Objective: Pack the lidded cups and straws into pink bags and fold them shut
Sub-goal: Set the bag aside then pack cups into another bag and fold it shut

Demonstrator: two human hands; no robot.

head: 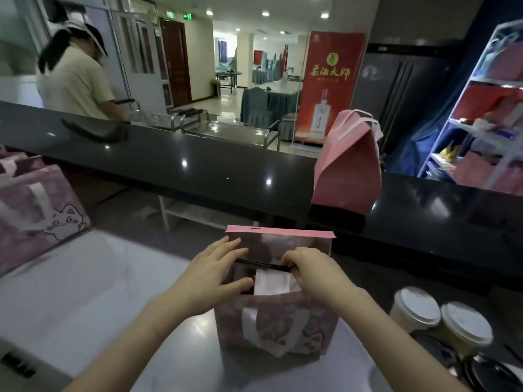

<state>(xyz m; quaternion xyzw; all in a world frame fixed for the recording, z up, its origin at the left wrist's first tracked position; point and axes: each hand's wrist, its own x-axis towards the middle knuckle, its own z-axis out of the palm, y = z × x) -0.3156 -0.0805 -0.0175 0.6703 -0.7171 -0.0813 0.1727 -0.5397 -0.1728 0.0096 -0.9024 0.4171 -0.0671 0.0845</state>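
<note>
An open pink bag [276, 321] with white handles and a cartoon print stands on the pale worktop in front of me. A white lidded cup [271, 282] shows inside its mouth. My right hand [314, 271] pinches a thin dark straw [254, 263] that lies across the bag's opening. My left hand [218, 271] rests with spread fingers on the bag's left edge, touching the straw's left end. Two more lidded cups [416, 308] [467, 326] stand to the right of the bag.
A folded-shut pink bag [349, 168] stands on the raised black counter [198, 165] at the back right. Flat pink bags [34, 210] lean at the left. Dark lids [492, 374] lie at the lower right. A person in a cap [76, 72] stands beyond the counter.
</note>
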